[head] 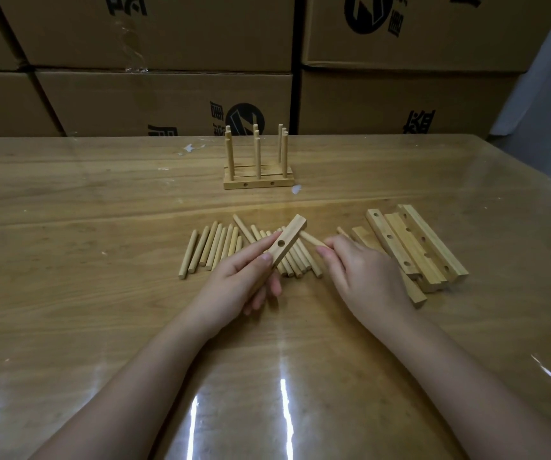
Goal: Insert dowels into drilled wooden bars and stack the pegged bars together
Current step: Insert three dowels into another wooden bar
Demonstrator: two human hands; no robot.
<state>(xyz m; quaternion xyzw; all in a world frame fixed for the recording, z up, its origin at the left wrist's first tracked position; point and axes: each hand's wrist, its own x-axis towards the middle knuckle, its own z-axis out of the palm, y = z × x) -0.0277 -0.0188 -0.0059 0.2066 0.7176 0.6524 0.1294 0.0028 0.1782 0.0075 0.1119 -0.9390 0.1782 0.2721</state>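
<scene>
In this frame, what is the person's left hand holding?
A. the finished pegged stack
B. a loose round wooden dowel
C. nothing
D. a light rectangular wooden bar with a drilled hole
D: the left hand grips a light rectangular wooden bar with its round hole in view, while the right hand pinches a round wooden dowel beside it.

I see the left hand [239,283] gripping a drilled bar [287,240] that points toward 1 o'clock above the loose dowels [214,247]. The right hand [360,273] pinches a dowel [312,240], seemingly touching the bar. The pegged stack [258,167] stands at 12 o'clock and the spare bars [423,247] lie at 3.
</scene>
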